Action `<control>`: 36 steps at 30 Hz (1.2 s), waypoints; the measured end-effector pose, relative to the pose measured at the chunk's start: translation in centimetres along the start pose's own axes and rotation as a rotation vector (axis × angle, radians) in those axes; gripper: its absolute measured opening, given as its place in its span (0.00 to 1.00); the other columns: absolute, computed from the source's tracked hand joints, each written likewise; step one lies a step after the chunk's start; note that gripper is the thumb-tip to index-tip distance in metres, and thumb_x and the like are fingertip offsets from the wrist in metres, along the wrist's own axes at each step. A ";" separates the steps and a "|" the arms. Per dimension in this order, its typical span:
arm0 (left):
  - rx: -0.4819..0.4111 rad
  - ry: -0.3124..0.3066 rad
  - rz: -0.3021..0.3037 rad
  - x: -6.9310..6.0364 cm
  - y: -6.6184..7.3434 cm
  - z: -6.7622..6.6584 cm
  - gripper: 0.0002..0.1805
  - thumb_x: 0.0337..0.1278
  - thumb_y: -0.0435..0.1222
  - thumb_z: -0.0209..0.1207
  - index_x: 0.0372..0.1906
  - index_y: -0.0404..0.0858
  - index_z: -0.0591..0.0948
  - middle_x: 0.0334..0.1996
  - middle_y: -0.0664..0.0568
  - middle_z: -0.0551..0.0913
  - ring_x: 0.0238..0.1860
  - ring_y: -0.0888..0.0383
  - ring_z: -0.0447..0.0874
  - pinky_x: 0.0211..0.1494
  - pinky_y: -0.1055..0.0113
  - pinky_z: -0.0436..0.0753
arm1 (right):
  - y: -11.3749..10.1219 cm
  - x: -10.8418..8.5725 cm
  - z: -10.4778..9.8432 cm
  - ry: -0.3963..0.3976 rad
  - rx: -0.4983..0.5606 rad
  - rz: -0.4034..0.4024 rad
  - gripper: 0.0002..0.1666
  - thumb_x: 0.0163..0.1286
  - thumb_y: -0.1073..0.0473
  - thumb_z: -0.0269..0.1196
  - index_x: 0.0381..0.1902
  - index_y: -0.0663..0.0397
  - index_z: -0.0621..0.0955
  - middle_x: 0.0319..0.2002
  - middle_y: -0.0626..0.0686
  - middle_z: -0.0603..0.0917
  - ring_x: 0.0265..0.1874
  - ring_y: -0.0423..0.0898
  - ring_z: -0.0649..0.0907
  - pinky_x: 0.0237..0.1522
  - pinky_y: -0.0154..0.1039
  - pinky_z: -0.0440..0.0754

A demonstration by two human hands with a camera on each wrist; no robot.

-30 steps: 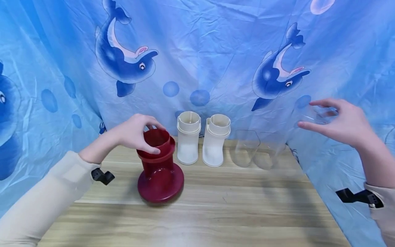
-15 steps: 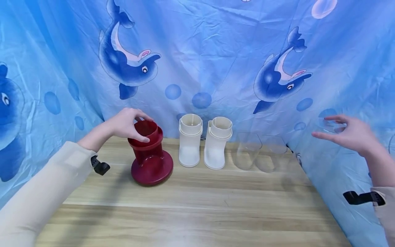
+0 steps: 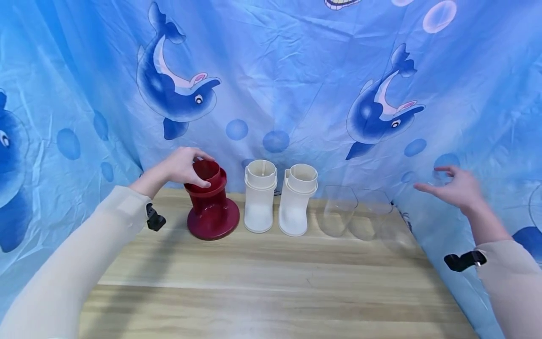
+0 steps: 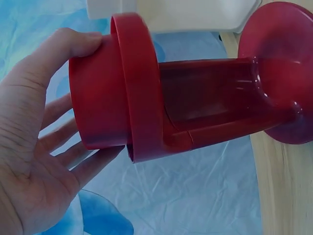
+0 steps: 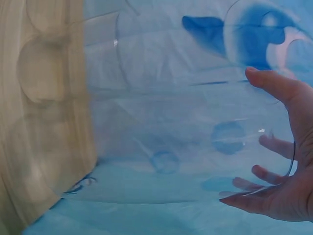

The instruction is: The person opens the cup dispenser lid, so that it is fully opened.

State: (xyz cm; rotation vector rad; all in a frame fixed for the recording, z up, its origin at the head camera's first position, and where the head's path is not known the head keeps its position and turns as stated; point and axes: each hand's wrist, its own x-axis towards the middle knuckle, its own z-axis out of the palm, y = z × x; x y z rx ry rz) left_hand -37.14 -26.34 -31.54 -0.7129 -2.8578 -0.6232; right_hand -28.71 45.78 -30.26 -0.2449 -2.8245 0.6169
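My left hand (image 3: 182,165) grips the upper collar of a dark red plastic feeder-like piece (image 3: 213,220), a short tube on a wide round base. Its thumb lies on the near side of the rim, while the fingers go round the far side in the left wrist view. At the right, my right hand (image 3: 456,189) holds the top end of a clear cylinder (image 5: 186,147), thumb on one side and fingers on the other. That cylinder's outline is faint in the head view, and its lower end is near the tabletop; whether it touches I cannot tell.
Two white bent tube pieces (image 3: 259,207) stand upright between the hands. Right of them are two clear cylinders (image 3: 336,219), beside the held one. A blue dolphin-print curtain (image 3: 275,94) rises behind and along both sides of the wooden table (image 3: 271,292).
The red piece has gone toward the back, into line with the white tubes. My right hand moved outward to the right with the clear cylinder, then came back in and lower.
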 end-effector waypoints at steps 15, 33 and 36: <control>-0.044 -0.043 0.023 1.6 0.1 0.7 0.39 0.47 0.40 0.79 0.68 0.35 0.82 0.61 0.36 0.83 0.58 0.40 0.85 0.56 0.45 0.89 | 1.6 1.8 4.2 0.032 0.072 0.070 0.68 0.68 0.24 0.65 0.83 0.68 0.55 0.79 0.83 0.48 0.73 0.84 0.57 0.65 0.80 0.70; -0.011 0.009 0.027 1.0 0.4 0.9 0.38 0.55 0.44 0.75 0.71 0.35 0.80 0.65 0.35 0.82 0.65 0.36 0.81 0.64 0.39 0.84 | 1.2 2.0 6.0 0.064 0.057 -0.005 0.64 0.67 0.28 0.69 0.81 0.69 0.60 0.80 0.82 0.48 0.78 0.81 0.53 0.68 0.81 0.66; 0.015 0.073 0.036 0.6 0.6 0.8 0.44 0.55 0.47 0.75 0.76 0.37 0.74 0.74 0.34 0.74 0.74 0.33 0.71 0.74 0.32 0.74 | 0.8 2.2 5.9 0.085 0.054 -0.004 0.64 0.68 0.27 0.67 0.82 0.68 0.58 0.81 0.81 0.46 0.78 0.81 0.52 0.68 0.82 0.64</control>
